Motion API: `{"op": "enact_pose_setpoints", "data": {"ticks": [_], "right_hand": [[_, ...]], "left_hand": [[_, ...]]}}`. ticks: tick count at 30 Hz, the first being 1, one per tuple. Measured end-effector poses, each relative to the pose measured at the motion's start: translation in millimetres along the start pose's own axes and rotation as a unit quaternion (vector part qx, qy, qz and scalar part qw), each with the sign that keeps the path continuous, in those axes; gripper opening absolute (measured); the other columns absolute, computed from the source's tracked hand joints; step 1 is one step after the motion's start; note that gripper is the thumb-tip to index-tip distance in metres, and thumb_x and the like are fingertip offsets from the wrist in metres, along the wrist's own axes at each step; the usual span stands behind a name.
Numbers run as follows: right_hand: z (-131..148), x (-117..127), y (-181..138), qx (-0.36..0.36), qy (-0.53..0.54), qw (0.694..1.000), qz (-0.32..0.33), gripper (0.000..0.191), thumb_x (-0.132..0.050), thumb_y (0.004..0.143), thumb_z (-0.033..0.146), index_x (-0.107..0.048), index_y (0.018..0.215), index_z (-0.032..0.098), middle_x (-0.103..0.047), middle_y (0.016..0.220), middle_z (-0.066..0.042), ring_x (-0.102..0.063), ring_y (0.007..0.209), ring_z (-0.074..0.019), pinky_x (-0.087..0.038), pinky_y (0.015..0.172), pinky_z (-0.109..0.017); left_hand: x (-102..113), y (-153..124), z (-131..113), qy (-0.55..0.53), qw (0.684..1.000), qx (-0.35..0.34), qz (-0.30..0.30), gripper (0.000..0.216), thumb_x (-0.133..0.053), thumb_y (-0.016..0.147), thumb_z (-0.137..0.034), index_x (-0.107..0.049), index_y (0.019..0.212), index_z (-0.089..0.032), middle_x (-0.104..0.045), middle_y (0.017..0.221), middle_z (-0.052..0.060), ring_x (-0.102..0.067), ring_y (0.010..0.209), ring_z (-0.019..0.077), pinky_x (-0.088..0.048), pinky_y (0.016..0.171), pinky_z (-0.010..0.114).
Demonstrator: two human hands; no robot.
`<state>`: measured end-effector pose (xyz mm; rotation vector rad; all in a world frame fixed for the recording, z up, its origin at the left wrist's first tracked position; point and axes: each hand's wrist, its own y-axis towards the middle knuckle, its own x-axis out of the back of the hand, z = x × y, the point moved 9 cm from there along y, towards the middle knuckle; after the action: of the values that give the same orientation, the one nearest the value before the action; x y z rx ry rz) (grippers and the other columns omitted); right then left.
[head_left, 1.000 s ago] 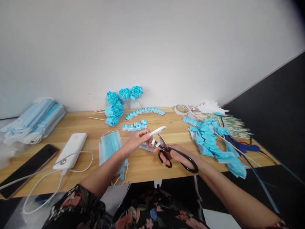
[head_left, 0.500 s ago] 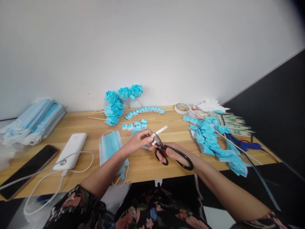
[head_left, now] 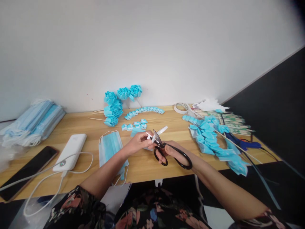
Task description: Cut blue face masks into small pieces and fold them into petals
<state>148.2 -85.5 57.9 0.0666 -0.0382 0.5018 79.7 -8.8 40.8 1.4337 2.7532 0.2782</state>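
The person's right hand (head_left: 168,149) is closed around the black handles of a pair of scissors (head_left: 160,143), whose blades are slightly parted and point toward the left hand (head_left: 140,142). The left thumb and fingers are drawn together at the blade tips, beside small white pieces (head_left: 149,137); it cannot be told exactly what they pinch. A white strip (head_left: 163,129) shows just beyond the scissors.

Left of the scissors, a blue face mask (head_left: 111,146) lies flat on the wooden table (head_left: 77,122), and farther left are a white power bank (head_left: 72,149), with a cable (head_left: 78,171) running to it, a black phone (head_left: 28,173) and a stack of masks (head_left: 35,122). Beyond the scissors sit small folded blue pieces (head_left: 135,125), a curved row of more folded pieces (head_left: 144,110) and a roll of tape (head_left: 177,109). Blue flowers (head_left: 112,110) stand beyond the scissors and to their left. Right of the scissors lies a heap of linked blue pieces (head_left: 206,137), with a blue tool (head_left: 249,145) past it.
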Motion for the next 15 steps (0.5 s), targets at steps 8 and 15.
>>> {"op": "enact_pose_setpoints", "data": {"ticks": [8, 15], "right_hand": [[-0.9, 2.5, -1.5, -0.011, 0.014, 1.000, -0.025, 0.059, -0.041, 0.092, 0.065, -0.061, 0.097, 0.010, -0.053, 0.063, 0.000, -0.050, 0.052, -0.0101, -0.047, 0.053, -0.027], [-3.3, 3.2, -2.3, -0.032, 0.034, 0.998, -0.048, 0.063, -0.045, 0.090, 0.065, -0.064, 0.110, 0.008, -0.052, 0.060, 0.002, -0.048, 0.045, -0.0084, -0.046, 0.047, -0.024]], "left_hand": [[-0.7, -0.8, -1.4, -0.033, 0.999, 0.015, -0.004, 0.052, -0.064, 0.075, -0.064, -0.063, 0.086, -0.013, -0.061, 0.078, 0.005, -0.057, 0.074, 0.0162, -0.044, 0.070, 0.027], [-1.4, -0.8, -10.3, -0.029, 1.000, -0.002, -0.010, 0.054, -0.063, 0.074, -0.066, -0.064, 0.081, -0.013, -0.060, 0.076, 0.005, -0.057, 0.072, 0.0163, -0.045, 0.071, 0.028]]}}
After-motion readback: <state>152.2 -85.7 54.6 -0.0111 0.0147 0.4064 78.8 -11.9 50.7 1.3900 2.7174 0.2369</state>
